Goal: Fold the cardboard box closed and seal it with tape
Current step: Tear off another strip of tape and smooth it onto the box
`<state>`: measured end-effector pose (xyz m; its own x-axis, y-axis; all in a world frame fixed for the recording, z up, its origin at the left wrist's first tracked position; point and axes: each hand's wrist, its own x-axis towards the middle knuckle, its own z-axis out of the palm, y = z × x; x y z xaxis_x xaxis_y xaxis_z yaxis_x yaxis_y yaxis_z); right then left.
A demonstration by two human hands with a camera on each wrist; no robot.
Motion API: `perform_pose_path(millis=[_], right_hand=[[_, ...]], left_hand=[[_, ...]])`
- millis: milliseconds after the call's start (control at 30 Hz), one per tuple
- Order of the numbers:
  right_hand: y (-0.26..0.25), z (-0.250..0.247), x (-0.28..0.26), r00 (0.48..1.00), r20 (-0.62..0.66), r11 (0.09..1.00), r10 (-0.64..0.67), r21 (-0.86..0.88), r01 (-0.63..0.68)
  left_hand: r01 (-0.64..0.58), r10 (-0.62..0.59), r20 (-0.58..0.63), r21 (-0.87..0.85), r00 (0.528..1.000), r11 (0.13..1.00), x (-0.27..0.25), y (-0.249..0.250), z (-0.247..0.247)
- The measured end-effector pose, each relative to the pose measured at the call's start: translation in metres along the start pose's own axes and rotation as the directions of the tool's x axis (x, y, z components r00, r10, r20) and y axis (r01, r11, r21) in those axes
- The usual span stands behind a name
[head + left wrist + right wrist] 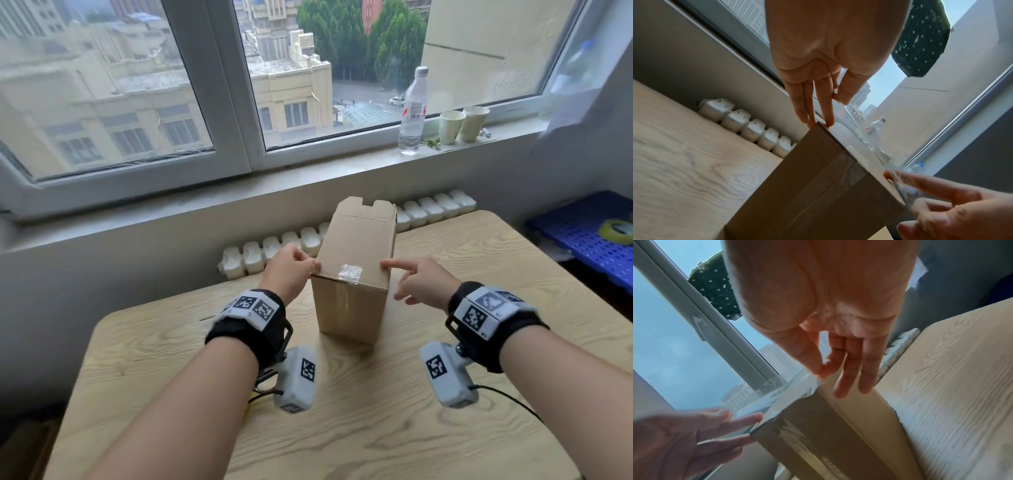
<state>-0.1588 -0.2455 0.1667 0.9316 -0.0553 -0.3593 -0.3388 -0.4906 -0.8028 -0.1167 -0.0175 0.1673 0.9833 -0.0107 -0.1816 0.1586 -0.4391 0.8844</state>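
Note:
A brown cardboard box [352, 308] stands upright on the wooden table [376, 411], flaps folded down. A crumpled piece of clear tape [349, 273] lies over its near top edge. A clear tape strip [777, 392] stretches between my two hands above that edge. At the box's top left corner, my left hand [317, 264] pinches one end; its other fingers [812, 113] touch the corner. My right hand [388, 265] is at the top right corner. There thumb and forefinger [821, 372] pinch the other end, and the remaining fingers hang straight over the box side [859, 426].
A roll of tape [616, 231] lies on a blue crate [575, 236] at the right. On the window sill stand a water bottle [412, 109] and two paper cups [462, 123]. A white radiator [274, 246] runs behind the table.

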Motion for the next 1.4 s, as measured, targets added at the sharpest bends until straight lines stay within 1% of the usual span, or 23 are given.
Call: perform_pose_path(millis=[100, 200, 267, 367, 467, 533, 600, 733, 933, 1033, 1200, 1400], right_hand=[[-0.005, -0.004, -0.004, 0.999, -0.035, 0.999, -0.010, 0.043, 0.011], [-0.007, -0.005, -0.009, 0.998, -0.066, 0.994, -0.023, 0.108, 0.031], [-0.005, -0.005, -0.011, 0.997, -0.066, 0.987, -0.035, 0.157, 0.045], [-0.003, -0.004, -0.012, 0.996, -0.074, 0.979, -0.056, 0.190, 0.070], [0.001, -0.001, -0.011, 0.993, -0.097, 0.985, -0.073, 0.149, 0.088], [0.006, -0.001, -0.009, 0.991, -0.118, 0.985, -0.069, 0.148, 0.087], [0.009, -0.002, -0.008, 0.991, -0.121, 0.980, -0.053, 0.183, 0.074], [0.011, -0.005, -0.012, 0.992, -0.123, 0.970, -0.029, 0.238, 0.058], [0.016, -0.002, -0.010, 0.983, -0.181, 0.957, -0.030, 0.279, 0.081], [0.019, 0.000, -0.008, 0.978, -0.206, 0.962, -0.043, 0.254, 0.096], [0.023, 0.005, -0.002, 0.967, -0.249, 0.965, -0.060, 0.232, 0.119], [0.026, 0.009, 0.005, 0.961, -0.269, 0.970, -0.068, 0.208, 0.127]], left_hand=[[0.045, -0.045, 0.002, -0.078, 0.999, 0.996, -0.009, 0.000, 0.002], [-0.001, -0.001, -0.038, -0.054, 0.999, 0.999, -0.020, -0.004, -0.003], [0.000, -0.005, -0.077, -0.064, 0.997, 0.998, -0.024, -0.012, -0.008], [0.070, -0.084, -0.066, -0.189, 0.994, 0.980, -0.029, -0.022, -0.014], [0.135, -0.152, -0.045, -0.263, 0.987, 0.955, -0.031, -0.027, -0.015], [0.164, -0.183, -0.032, -0.314, 0.983, 0.935, -0.031, -0.027, -0.014], [0.178, -0.198, -0.024, -0.344, 0.980, 0.922, -0.030, -0.027, -0.015], [0.188, -0.203, -0.001, -0.370, 0.979, 0.910, -0.031, -0.026, -0.011], [0.175, -0.196, -0.013, -0.403, 0.980, 0.899, -0.029, -0.029, -0.009], [0.165, -0.189, -0.023, -0.391, 0.982, 0.906, -0.029, -0.029, -0.005], [0.146, -0.192, -0.077, -0.398, 0.978, 0.906, -0.025, -0.029, 0.001], [0.155, -0.205, -0.087, -0.398, 0.975, 0.904, -0.022, -0.033, 0.003]])
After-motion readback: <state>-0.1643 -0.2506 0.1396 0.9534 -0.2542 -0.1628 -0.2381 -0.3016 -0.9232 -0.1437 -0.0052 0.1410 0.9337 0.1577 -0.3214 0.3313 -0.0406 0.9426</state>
